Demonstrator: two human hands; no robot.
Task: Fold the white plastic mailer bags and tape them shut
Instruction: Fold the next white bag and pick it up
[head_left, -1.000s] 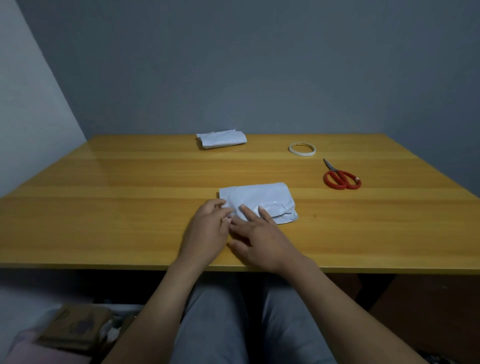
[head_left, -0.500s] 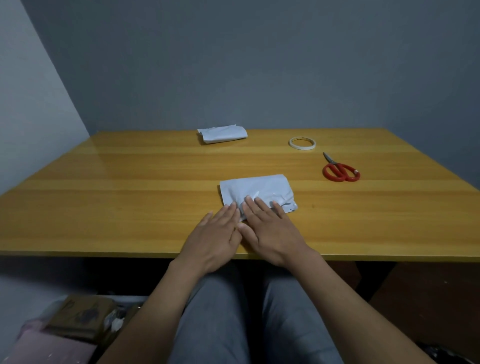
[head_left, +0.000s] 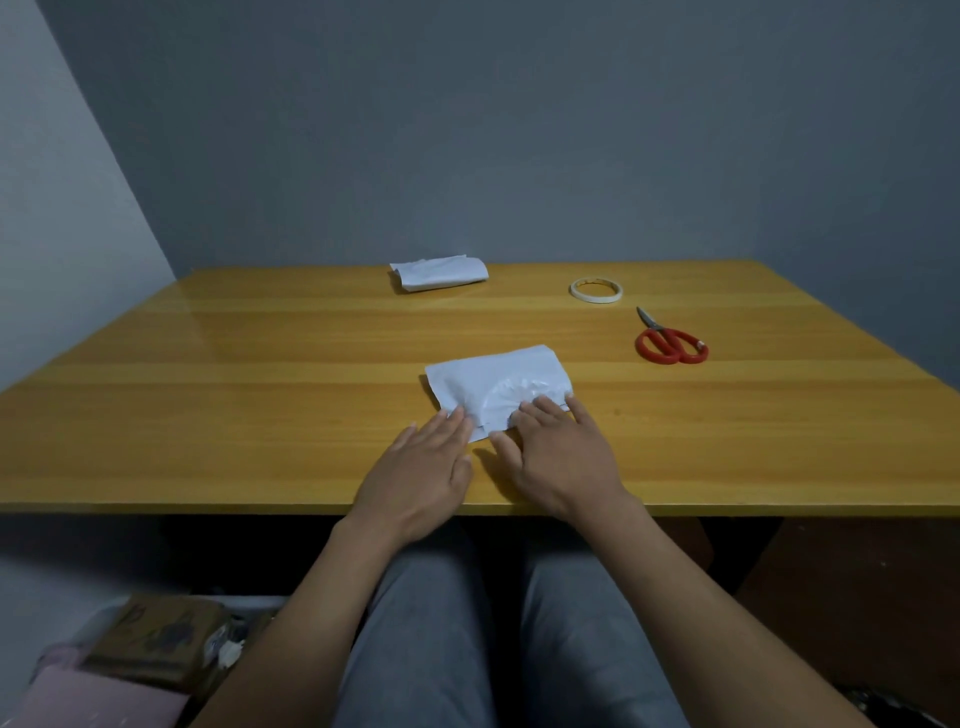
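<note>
Here our left grip (head_left: 421, 467) lies flat on the surface, fingers (head_left: 451, 423) straight and together, holding nothing; its fingertips touch the near left corner of the white plastic mailer bag (head_left: 498, 374). Our right grip (head_left: 561, 457) is just beside it, likewise flat with straight fingers (head_left: 540, 408), and presses down on the near right part of the same bag, the thumb spread toward the left grip. Neither grip curls round anything.

The bag is folded into a rough rectangle and lies flat on the yellow wooden surface (head_left: 260, 389), about midway along the near edge and a little in from it. Its plastic is crinkled and shiny just ahead of our right fingertips.

Farther out, a second folded white plastic mailer bag (head_left: 439, 273) sits at the far edge, near the middle, well apart from the first. A white roll of tape (head_left: 596, 300) lies flat near the far edge, right of centre. A pair of red-handled scissors (head_left: 666, 340) lies closed between the tape and the nearer bag's right side, toward the right edge, blades pointing to the far edge.

Below the near edge we see our grey trousers (head_left: 467, 649).
</note>
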